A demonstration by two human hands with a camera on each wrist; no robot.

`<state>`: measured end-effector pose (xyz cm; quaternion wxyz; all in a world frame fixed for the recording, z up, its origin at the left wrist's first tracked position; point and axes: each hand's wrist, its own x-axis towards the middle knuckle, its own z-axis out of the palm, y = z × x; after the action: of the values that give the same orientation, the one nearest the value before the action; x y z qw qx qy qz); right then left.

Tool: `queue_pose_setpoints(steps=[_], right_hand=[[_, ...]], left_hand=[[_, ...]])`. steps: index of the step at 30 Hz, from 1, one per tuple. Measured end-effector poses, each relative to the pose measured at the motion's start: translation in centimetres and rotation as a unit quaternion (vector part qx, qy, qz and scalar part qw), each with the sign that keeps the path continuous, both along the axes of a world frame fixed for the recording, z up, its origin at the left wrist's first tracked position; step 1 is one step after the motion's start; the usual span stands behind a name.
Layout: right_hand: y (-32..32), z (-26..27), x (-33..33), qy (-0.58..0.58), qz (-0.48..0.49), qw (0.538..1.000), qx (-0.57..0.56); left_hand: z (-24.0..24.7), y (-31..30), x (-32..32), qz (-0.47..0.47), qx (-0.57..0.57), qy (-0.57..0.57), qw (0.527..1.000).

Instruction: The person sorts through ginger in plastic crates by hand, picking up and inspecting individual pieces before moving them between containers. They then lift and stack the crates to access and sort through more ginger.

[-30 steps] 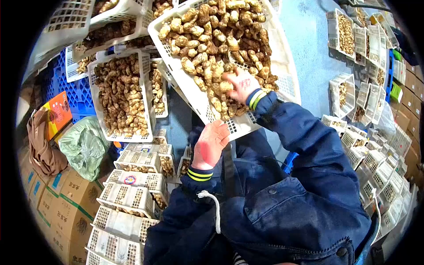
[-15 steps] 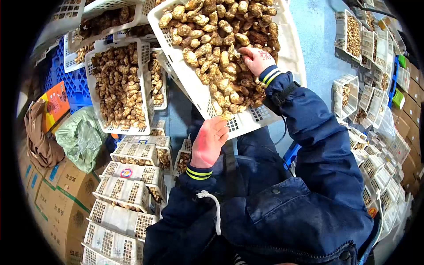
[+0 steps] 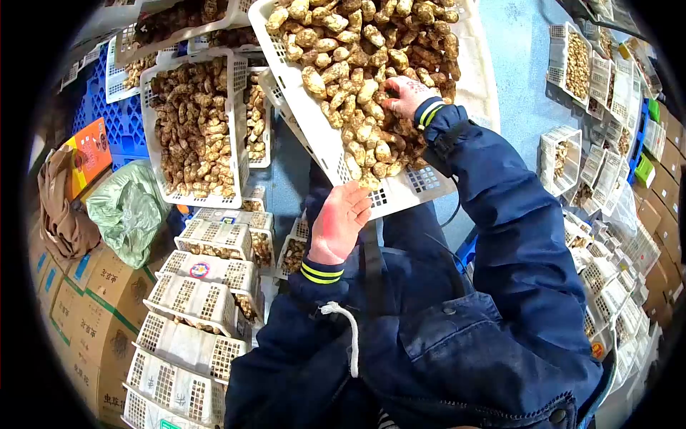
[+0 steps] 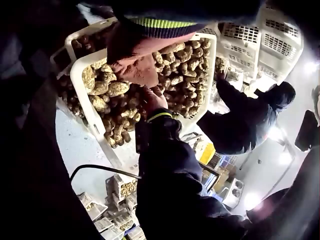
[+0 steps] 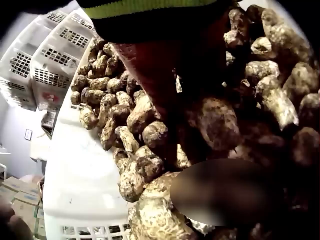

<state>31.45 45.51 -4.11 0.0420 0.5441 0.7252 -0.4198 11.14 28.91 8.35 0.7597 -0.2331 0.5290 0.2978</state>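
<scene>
A white perforated plastic basket full of brown, lumpy mushrooms slants across the top of the head view. My right hand reaches into the heap, thumb and fingers curled round a mushroom and partly hidden among the others. In the right wrist view that hand is in deep shadow, with a mushroom right at the fingers. At the basket's near corner is my left hand, its fingers extended at the rim beside the nearest mushrooms. The left wrist view shows it over the heap, close to the right hand.
Another filled basket stands to the left on blue pallets. Stacked white baskets, cardboard boxes and a green plastic bag line the left side. More baskets stand at right. Another person bends near baskets.
My right hand has let go of the pale mushroom it held a second ago and moved up and right in the heap. The left hand stays at the basket's near corner.
</scene>
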Motion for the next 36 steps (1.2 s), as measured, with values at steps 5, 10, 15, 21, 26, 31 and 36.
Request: queue_pose_setpoints(steps=[5,10,15,21,26,31,36], right_hand=[[-2.3,0.8,1.7,0.31,-0.288,0.89,-0.171],[-4.8,6.5,2.5,0.56,-0.415,0.617,-0.365],[-5.4,8.3,1.7,0.584,-0.414,0.596,-0.363],[-5.8,8.9,1.9,0.617,-0.368,0.579,-0.386],[-6.8,8.5,2.8,0.644,-0.337,0.562,-0.394],[-7.6,9.4,1.9,0.686,-0.347,0.474,-0.43],[-7.5,9.2,1.6,0.652,-0.36,0.493,-0.45]], left_hand=[[0.1,-0.3,-0.5,-0.018,0.011,0.002,1.0],[-0.2,-0.9,-0.1,0.007,0.02,0.002,1.0],[-1.1,-2.4,-0.4,0.087,0.123,-0.087,0.985],[-0.8,-2.2,-0.1,0.05,0.112,-0.056,0.991],[-0.7,-2.3,0.1,0.045,0.108,-0.056,0.992],[-0.6,-2.5,-0.1,0.05,0.106,-0.049,0.992],[-0.7,-2.4,-0.3,0.044,0.107,-0.054,0.992]])
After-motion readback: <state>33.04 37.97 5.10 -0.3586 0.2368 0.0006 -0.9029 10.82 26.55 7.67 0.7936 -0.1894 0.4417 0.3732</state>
